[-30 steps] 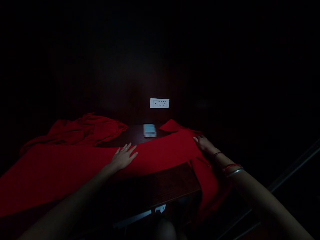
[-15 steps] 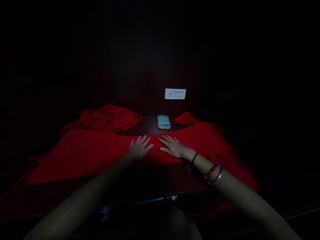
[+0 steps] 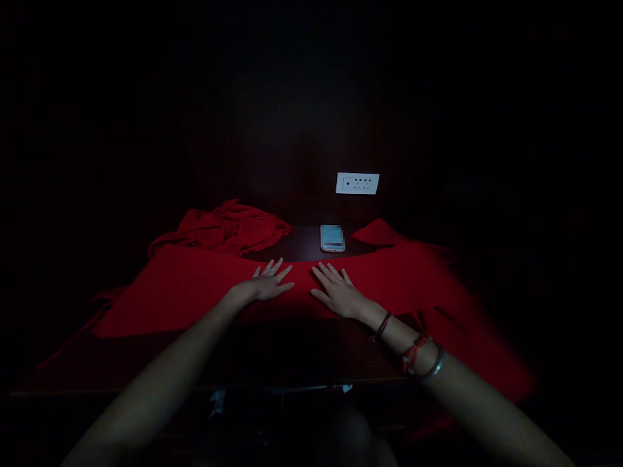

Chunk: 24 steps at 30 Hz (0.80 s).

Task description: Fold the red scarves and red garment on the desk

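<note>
It's very dark in here, but I can make out a phone (image 3: 332, 238) lying on the dark worktop (image 3: 302, 243), its face glowing blue. On the near side of the phone a red cloth (image 3: 195, 285) is laid out flat, running well past it to both left and right; out to the right its end fades into a blur. The left hand (image 3: 270, 282) rests palm down on the cloth, nearer the person than the phone and a little to its left, fingers fanned apart, with a ring (image 3: 271, 269) on one of them. The right hand (image 3: 338, 292) lies palm down on the same cloth, almost straight in front of the phone, its fingers spread too and pinching nothing. That wrist carries a thin dark band (image 3: 384, 324), a red cord bracelet (image 3: 413, 355) and a silver bangle (image 3: 433, 368). Left of the phone there's a rumpled heap of red fabric (image 3: 219, 230), and just right of it a pointed red corner (image 3: 379, 232) sits on the worktop. Beyond the phone, slightly to the right, a white socket plate (image 3: 357, 183) shows on the wall. Something pale (image 3: 217, 402) hangs below the worktop's edge, on the near side of the phone, too dim to name.
</note>
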Each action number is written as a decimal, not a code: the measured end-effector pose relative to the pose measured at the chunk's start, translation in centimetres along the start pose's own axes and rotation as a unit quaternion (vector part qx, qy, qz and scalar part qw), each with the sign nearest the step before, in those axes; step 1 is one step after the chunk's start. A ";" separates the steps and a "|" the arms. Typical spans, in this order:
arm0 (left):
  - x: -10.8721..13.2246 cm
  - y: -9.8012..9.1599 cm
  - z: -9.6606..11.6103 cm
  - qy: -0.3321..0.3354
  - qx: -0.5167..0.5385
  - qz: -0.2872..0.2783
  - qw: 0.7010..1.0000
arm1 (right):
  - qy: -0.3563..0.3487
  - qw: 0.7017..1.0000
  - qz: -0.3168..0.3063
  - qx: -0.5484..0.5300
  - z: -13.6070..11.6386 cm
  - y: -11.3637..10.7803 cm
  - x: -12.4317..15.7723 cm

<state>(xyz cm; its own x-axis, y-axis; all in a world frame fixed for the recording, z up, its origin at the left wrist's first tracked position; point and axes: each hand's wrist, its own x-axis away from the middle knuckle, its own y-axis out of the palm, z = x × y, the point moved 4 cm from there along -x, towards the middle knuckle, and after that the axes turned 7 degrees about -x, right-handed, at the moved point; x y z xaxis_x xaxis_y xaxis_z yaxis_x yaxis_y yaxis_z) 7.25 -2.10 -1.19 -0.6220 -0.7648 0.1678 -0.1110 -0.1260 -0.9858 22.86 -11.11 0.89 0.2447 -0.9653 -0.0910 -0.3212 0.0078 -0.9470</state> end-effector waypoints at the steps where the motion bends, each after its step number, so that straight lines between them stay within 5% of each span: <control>1: 0.3 0.1 -0.5 -0.006 -0.003 0.008 1.000 | 0.001 1.000 -0.021 -0.003 -0.6 0.7 -0.2; 7: 3.4 0.5 -3.1 0.031 -0.064 0.104 0.992 | 0.020 0.998 -0.058 0.000 0.2 1.7 0.0; 11: 6.4 -0.4 -6.0 -0.061 -0.104 0.188 0.975 | 0.024 0.999 -0.036 -0.018 -0.8 0.5 -0.2; 15: 7.6 0.1 -7.8 -0.146 -0.084 0.134 0.977 | -0.040 0.998 0.035 -0.029 -5.7 0.4 -1.9; 18: 7.1 0.6 -8.2 -0.149 -0.080 0.099 0.981 | -0.050 0.998 0.020 -0.033 -8.4 2.3 -3.4; 21: 6.5 0.6 -8.6 -0.152 -0.074 0.081 0.982 | -0.038 0.999 -0.021 -0.021 -7.9 3.9 -4.0; 24: 6.1 0.6 -8.9 -0.148 -0.074 0.079 0.983 | -0.002 0.998 -0.057 -0.003 -4.4 3.7 -3.1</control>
<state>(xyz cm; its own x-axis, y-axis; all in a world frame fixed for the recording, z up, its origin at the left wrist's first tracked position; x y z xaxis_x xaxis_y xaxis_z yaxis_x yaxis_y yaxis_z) -3.52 -1.24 -0.66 -0.3894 -0.9209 -0.0182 -0.1562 0.0855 -0.9840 16.92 -9.23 -0.99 0.2846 -0.9585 0.0166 -0.2958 -0.1043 -0.9495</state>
